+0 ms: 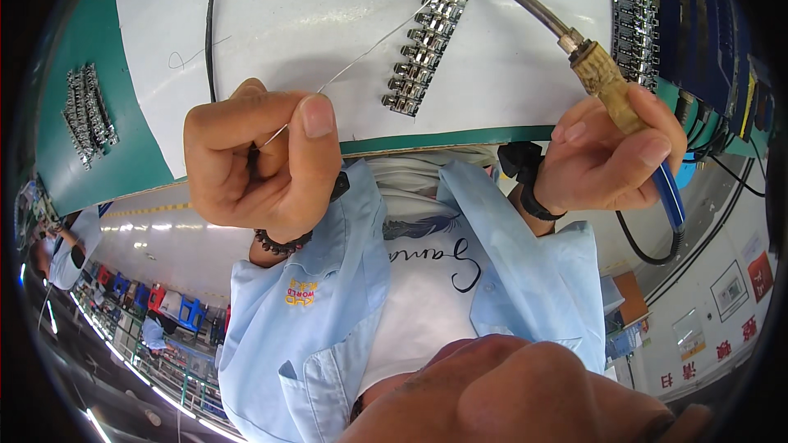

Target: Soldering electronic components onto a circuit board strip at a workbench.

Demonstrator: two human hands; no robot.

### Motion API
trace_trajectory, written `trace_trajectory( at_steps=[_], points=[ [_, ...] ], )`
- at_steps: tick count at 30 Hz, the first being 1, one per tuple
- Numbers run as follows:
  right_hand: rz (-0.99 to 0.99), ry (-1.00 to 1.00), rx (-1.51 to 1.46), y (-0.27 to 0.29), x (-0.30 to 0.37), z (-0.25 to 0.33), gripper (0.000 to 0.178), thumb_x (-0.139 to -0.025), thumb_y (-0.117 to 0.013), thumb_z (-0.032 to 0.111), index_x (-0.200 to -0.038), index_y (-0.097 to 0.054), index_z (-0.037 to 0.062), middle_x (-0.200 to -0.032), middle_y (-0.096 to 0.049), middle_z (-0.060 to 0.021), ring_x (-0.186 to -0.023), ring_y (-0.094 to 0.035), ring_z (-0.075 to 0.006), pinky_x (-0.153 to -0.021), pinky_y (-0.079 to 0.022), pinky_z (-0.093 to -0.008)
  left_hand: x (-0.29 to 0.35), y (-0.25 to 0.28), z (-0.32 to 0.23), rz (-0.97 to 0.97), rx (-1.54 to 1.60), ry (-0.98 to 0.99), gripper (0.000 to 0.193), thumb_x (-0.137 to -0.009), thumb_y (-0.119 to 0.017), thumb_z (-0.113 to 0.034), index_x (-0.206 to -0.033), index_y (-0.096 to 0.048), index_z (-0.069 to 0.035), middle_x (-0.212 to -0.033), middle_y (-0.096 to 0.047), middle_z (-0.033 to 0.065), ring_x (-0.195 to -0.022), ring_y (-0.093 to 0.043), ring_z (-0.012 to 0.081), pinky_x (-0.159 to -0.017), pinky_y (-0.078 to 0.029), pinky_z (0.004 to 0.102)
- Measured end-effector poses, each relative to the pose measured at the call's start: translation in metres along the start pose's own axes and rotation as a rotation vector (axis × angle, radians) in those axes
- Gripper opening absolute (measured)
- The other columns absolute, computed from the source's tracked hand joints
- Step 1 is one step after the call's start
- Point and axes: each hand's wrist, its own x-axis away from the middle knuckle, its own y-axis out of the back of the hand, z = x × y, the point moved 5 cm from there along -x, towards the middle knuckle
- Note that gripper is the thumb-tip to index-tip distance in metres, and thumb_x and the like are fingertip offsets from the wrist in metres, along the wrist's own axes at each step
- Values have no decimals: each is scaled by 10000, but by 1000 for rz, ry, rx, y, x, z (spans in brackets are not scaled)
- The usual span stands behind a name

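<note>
Between the thumb and forefinger of my left hand [267, 160] runs a thin strand of solder wire [361, 57], stretched up toward the far end of a row of small metal parts. My right hand [611, 148] grips a soldering iron [603, 78] by its worn tan and blue handle. The iron's tip meets, or nearly meets, the far end of that row of metal connectors [423, 53]; exact contact is too small to tell. The row slants across a white sheet [312, 8] on the bench.
Another stack of metal connectors [82, 115] lies on the green mat [152, 143] at left. More connector rows [634, 29] sit at the right, beside dark blue equipment [714, 33]. A black cable [212, 25] crosses the sheet. The iron's cord [648, 254] loops below my right hand.
</note>
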Motion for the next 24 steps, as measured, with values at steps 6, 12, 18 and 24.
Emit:
trace_trajectory(
  at_steps=[6, 12, 18, 24],
  points=[
    [-31, -6, 101, -9, -1, 4, 435, -1012, -422, 316, -990, -568, -94, -525, -520, -92, -362, -432, -75, -339, -340, -186, 0, -1, 0, -25, -20, 11, 171, -776, -701, 74, -814, -545, 17, -496, -379, -78, -460, -238, -7, -447, -173, 177],
    [49, -69, -27, -8, -3, 1, 395, -971, -513, 276, -1008, -554, -115, -797, -647, -212, -406, -513, -104, -370, -405, -192, 0, -2, 1, 21, -19, 15, 173, -777, -699, 86, -826, -547, 20, -500, -389, -76, -455, -236, -8, -446, -172, 176],
    [63, -70, 35, -11, -4, 1, 429, -1001, -464, 303, -1017, -563, -113, -771, -638, -216, -393, -474, -86, -353, -389, -193, -1, -1, 1, 27, -8, 47, 166, -780, -699, 90, -828, -555, 23, -500, -393, -72, -453, -236, -11, -445, -165, 173],
    [85, -92, 44, -11, -5, 1, 426, -999, -469, 298, -1022, -561, -118, -825, -645, -229, -407, -496, -93, -359, -400, -193, 0, -3, 0, 25, -60, 78, 161, -781, -702, 87, -824, -561, 23, -500, -391, -71, -452, -229, -14, -445, -154, 170]
  ],
)
